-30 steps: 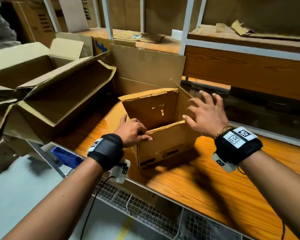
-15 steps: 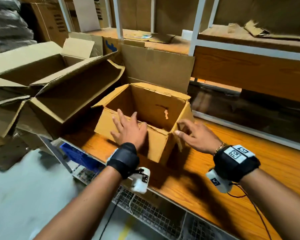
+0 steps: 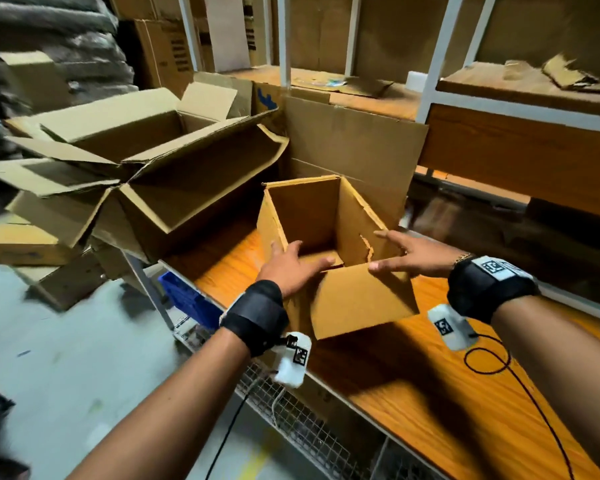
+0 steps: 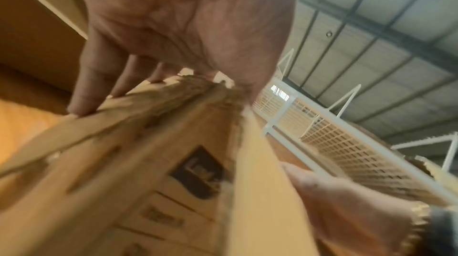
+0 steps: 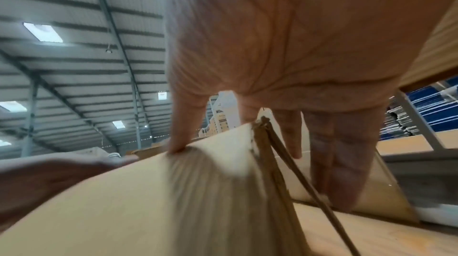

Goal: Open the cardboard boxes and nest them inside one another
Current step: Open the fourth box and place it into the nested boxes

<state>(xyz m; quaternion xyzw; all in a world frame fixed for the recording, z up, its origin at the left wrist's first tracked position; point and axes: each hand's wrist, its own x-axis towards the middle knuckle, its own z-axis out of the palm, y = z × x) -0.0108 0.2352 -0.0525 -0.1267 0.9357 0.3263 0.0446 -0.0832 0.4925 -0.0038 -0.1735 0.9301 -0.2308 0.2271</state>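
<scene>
- The wooden table (image 3: 430, 403) runs from the middle to the lower right; its near edge sits above a wire mesh panel (image 3: 309, 420)
- Two large open boxes (image 3: 174, 188) lie at the left, flaps splayed, the nearer one tipped on its side beside the small box; a flat cardboard sheet (image 3: 354, 140) stands behind
- The small cardboard box (image 3: 326, 216) stands on the table, mouth up and open, tilted; its near flap (image 3: 361, 299) folds outward toward the person; a torn edge shows on its right wall
- The left hand (image 3: 291, 268) lies on the near-left rim, fingers straight, some reaching over the edge into the box; nothing clenched
- The right hand (image 3: 413, 254) spreads straight fingers over the near-right corner, touching the rim and flap fold; not gripping
</scene>
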